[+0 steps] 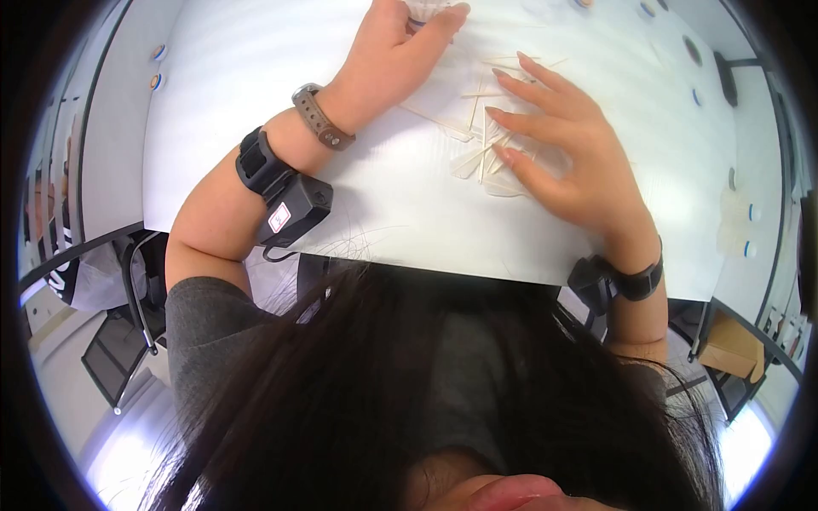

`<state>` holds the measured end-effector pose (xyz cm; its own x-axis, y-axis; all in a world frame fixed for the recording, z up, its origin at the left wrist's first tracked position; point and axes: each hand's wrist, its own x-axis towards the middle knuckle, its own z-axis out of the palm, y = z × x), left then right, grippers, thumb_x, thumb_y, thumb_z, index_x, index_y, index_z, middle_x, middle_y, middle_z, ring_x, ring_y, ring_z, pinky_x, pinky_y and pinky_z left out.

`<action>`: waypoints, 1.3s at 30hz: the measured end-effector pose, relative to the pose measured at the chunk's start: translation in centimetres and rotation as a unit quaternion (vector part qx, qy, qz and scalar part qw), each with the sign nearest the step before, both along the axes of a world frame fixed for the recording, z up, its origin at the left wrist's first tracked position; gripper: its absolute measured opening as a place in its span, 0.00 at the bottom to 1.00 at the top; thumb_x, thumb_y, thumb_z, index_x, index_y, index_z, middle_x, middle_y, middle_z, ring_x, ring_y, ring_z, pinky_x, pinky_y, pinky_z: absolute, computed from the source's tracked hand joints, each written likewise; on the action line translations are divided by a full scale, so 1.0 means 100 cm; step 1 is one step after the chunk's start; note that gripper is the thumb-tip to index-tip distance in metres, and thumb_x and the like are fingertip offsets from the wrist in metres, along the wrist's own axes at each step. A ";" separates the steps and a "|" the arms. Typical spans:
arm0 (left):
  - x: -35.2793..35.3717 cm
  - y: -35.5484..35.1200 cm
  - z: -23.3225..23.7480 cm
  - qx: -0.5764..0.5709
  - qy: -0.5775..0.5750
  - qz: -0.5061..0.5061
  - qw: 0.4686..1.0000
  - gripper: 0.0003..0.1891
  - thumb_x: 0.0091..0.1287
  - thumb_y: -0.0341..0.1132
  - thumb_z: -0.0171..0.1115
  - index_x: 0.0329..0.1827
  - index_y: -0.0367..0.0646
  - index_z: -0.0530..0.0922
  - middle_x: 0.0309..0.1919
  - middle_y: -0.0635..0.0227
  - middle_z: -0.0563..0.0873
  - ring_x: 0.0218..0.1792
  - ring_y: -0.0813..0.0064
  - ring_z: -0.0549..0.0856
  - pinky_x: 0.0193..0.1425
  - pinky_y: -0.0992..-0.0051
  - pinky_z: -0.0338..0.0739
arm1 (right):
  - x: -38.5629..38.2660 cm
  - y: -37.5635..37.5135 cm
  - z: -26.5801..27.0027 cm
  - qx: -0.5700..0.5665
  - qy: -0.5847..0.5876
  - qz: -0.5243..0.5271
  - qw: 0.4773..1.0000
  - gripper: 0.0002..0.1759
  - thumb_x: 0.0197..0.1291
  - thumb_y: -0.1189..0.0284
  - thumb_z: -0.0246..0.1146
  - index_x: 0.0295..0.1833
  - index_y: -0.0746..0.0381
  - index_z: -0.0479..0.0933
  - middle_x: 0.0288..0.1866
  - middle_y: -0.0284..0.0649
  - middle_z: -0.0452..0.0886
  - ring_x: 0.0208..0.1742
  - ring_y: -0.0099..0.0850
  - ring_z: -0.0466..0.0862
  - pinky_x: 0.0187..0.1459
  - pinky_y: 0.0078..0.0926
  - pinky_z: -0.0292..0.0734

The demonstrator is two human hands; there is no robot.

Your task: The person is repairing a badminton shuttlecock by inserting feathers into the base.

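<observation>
My left hand [394, 53] reaches to the far edge of the white table [256, 102] and is closed around a small clear container [426, 10] that the frame's top edge cuts off. My right hand [567, 145] lies flat with fingers spread on a scatter of thin wooden sticks [486, 128] and clear plastic wrappers [477, 162]. Its fingertips press on the sticks; it grips nothing. Both wrists wear black strapped devices, and the left wrist also carries a brown watch band [322, 117].
Small round objects [158, 82] sit along the table's left edge, and more lie at the far right [695, 95]. Black chair frames [136, 289] stand below the table at left. My dark hair fills the lower frame. A cardboard box [733, 345] sits at lower right.
</observation>
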<state>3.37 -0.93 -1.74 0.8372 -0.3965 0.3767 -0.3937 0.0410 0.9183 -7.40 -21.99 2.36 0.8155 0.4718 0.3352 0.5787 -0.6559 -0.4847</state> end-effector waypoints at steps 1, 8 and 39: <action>0.002 0.001 -0.002 -0.027 0.004 -0.009 1.000 0.17 0.73 0.25 0.55 0.62 0.37 0.65 0.45 0.70 0.77 0.44 0.82 0.76 0.49 0.79 0.74 | 0.001 0.003 -0.001 -0.001 0.002 0.000 1.000 0.14 0.53 0.70 0.71 0.45 0.64 0.87 0.59 0.49 0.83 0.72 0.50 0.72 0.68 0.43 0.69; 0.000 -0.012 0.000 -0.069 0.022 -0.001 0.997 0.19 0.73 0.25 0.55 0.64 0.37 0.62 0.46 0.69 0.77 0.46 0.81 0.78 0.51 0.78 0.76 | 0.001 -0.005 -0.001 -0.008 0.013 0.007 1.000 0.20 0.53 0.67 0.73 0.50 0.65 0.85 0.61 0.48 0.82 0.74 0.50 0.69 0.72 0.48 0.64; 0.001 -0.005 0.008 -0.041 0.151 -0.067 0.986 0.18 0.76 0.37 0.55 0.64 0.41 0.65 0.43 0.69 0.81 0.46 0.79 0.80 0.58 0.73 0.74 | -0.006 -0.008 0.022 0.040 0.045 0.115 0.991 0.07 0.42 0.73 0.69 0.30 0.60 0.87 0.53 0.42 0.86 0.70 0.51 0.74 0.66 0.44 0.70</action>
